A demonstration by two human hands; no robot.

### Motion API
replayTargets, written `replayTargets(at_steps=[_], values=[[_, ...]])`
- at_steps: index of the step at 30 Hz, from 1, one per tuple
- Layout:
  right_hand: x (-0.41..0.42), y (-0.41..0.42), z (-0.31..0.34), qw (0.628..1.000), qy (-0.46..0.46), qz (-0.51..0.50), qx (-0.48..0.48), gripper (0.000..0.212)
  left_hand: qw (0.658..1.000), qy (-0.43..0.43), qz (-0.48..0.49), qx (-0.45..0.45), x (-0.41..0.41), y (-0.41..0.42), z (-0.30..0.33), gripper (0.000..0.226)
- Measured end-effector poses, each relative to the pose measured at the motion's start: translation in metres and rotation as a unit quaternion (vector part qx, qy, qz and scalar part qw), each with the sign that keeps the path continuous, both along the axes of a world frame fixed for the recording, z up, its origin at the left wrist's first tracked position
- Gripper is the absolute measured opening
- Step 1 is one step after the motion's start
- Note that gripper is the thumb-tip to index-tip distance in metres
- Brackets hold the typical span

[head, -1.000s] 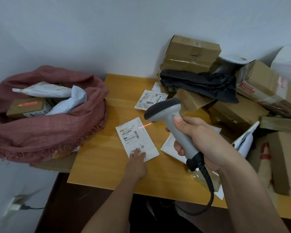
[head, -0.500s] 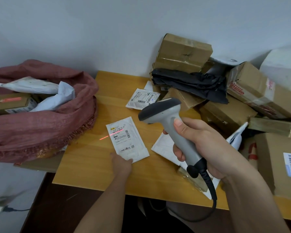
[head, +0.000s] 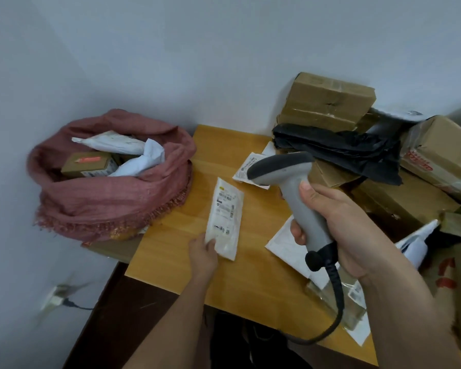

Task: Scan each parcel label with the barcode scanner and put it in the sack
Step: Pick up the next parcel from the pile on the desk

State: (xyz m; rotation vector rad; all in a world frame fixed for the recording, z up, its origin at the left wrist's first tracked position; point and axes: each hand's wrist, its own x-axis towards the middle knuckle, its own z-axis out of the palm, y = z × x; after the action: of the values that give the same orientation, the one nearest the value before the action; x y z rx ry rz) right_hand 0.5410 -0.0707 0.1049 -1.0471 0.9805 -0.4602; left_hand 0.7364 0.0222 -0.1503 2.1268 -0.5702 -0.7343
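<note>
My right hand (head: pixel 341 230) grips the grey barcode scanner (head: pixel 288 187) by its handle, its head pointing left over the wooden table (head: pixel 171 249). A flat white parcel (head: pixel 225 217) with a printed label is lifted at its near end, where my left hand (head: pixel 204 253) pinches its lower corner. The reddish woven sack (head: pixel 112 198) stands open to the left of the table and holds a brown box and white mailer bags. No red scan line shows on the label.
Another small white parcel (head: pixel 248 166) lies behind the scanner head. Cardboard boxes (head: pixel 328 102) and a black plastic bag (head: pixel 338 150) are piled at the right. White envelopes (head: pixel 285 243) lie under my right hand. A wall socket (head: pixel 56 296) sits low on the left.
My left hand has taken hold of the white parcel's near corner and tilted it up off the table. The red scan line is gone. The camera view has swung left.
</note>
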Motion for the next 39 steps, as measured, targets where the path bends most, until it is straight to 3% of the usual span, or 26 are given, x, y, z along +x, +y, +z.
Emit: replayTargets(at_steps=[3,5,8,12,14,17,19,21,24,28,30,33,36,39], values=[[0.011,-0.006,0.001,0.998,-0.052,-0.022,0.015,0.032,0.989,-0.015,0.1,-0.106,0.03,0.006,0.032,0.01],[0.022,-0.009,0.0,0.997,-0.066,-0.027,0.017,0.031,0.963,-0.039,0.209,-0.167,0.058,0.004,0.056,0.007],[0.044,-0.008,-0.002,0.997,-0.068,-0.031,0.019,0.031,0.921,-0.075,0.33,-0.193,0.113,-0.003,0.085,0.018],[0.078,-0.012,-0.006,0.997,-0.063,-0.033,0.016,0.035,0.904,-0.026,0.383,-0.19,0.189,-0.022,0.105,0.033],[0.098,-0.016,-0.008,0.997,-0.056,-0.054,0.014,0.036,0.927,0.058,0.326,-0.174,0.223,-0.033,0.104,0.041],[0.13,-0.021,-0.011,0.994,-0.051,-0.095,0.021,0.035,0.96,0.137,0.238,-0.061,0.265,-0.042,0.097,0.029],[0.151,-0.025,-0.015,0.992,-0.049,-0.115,0.033,0.034,0.985,0.032,0.166,0.036,0.28,-0.04,0.1,0.035],[0.164,-0.029,-0.019,0.989,-0.045,-0.134,0.045,0.034,0.978,-0.149,0.111,0.09,0.291,-0.041,0.101,0.036],[0.166,-0.036,-0.029,0.983,-0.026,-0.173,0.046,0.034,0.943,-0.33,0.045,-0.006,0.29,-0.059,0.108,0.04],[0.147,-0.04,-0.042,0.974,0.031,-0.223,0.014,0.033,0.852,-0.433,-0.211,-0.206,0.246,-0.109,0.111,0.033],[0.136,-0.041,-0.046,0.969,0.054,-0.242,0.0,0.032,0.804,-0.42,-0.344,-0.241,0.208,-0.131,0.103,0.027],[0.125,-0.045,-0.049,0.966,0.066,-0.249,-0.018,0.035,0.79,-0.345,-0.49,-0.129,0.146,-0.157,0.071,0.02],[0.12,-0.053,-0.055,0.972,0.071,-0.222,-0.032,0.045,0.807,-0.236,-0.541,0.009,0.105,-0.182,0.03,0.056],[0.114,-0.058,-0.067,0.976,0.089,-0.195,-0.029,0.048,0.822,-0.237,-0.515,0.053,0.087,-0.204,-0.003,0.09]])
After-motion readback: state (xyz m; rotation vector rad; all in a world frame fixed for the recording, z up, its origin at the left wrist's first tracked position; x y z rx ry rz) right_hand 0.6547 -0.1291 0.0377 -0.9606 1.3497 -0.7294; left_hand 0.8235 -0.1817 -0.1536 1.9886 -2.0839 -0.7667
